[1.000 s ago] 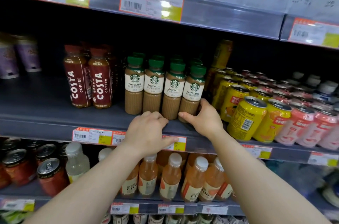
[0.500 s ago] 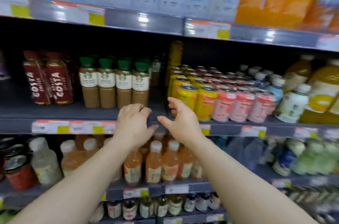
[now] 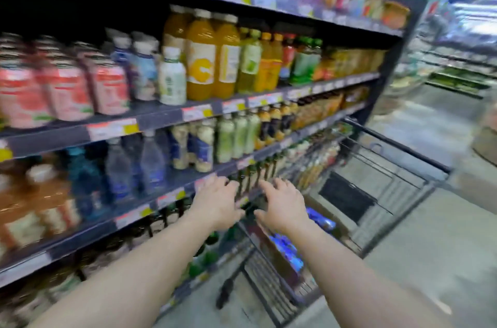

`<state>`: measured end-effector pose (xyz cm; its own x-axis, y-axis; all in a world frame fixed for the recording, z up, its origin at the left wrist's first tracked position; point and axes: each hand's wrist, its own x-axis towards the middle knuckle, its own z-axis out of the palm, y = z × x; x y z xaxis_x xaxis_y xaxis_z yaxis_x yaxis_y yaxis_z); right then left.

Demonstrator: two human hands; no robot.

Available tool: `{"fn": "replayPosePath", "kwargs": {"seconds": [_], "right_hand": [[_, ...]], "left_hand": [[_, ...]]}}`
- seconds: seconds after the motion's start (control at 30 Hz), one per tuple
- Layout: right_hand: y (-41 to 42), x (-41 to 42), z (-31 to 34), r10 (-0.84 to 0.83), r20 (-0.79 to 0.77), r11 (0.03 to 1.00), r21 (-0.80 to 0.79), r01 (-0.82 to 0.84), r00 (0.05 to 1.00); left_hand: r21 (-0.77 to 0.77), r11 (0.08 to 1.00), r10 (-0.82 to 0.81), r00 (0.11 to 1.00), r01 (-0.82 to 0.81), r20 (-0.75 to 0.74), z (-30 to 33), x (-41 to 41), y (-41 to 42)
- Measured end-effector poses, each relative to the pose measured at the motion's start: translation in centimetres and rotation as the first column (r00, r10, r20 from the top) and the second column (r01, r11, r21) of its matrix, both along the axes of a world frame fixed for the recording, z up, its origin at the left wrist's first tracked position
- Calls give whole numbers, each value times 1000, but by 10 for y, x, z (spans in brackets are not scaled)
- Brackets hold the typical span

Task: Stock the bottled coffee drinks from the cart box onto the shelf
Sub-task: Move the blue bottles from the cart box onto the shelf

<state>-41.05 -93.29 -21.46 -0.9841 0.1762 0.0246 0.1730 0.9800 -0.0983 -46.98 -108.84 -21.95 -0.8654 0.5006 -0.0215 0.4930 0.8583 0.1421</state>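
Shelf: pink cans and orange juice btls seen above-left of hands. L hand: fingers spread, nothing held. R hand: spread, nothing held. Cart: below-right of R hand; box w/ blue-wrapped contents under R wrist, blurred. Coffee btls not made out.

Grey concrete floor runs down a store aisle — dark tiered racks left, bright chilled cases beyond.
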Motion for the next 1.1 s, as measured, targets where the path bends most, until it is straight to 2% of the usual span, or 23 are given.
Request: {"fn": "replayPosePath", "kwargs": {"seconds": [0.2, 0.4, 0.6, 0.8, 1.1], "right_hand": [[108, 6, -43, -211, 113, 974, -63, 218, 971], [183, -38, -80, -310, 227, 944, -42, 328, 923], [227, -83, -130, -334, 421, 922, -38, 384, 843], [244, -111, -186, -277, 604, 903, -102, 417, 747], [285, -157, -291, -159, 690, 886, -215, 410, 706]], "left_hand": [[-1, 987, -162, 985, 162, 60, -35, -24, 104], [3, 986, -165, 971, 167, 176, -89, -92, 163], [-43, 990, -115, 935, 137, 336, -146, -152, 196], [-74, 994, -32, 862, 80, 505, -197, -165, 207], [-144, 981, 194, 733, -132, 652, -268, -165, 226]]}}
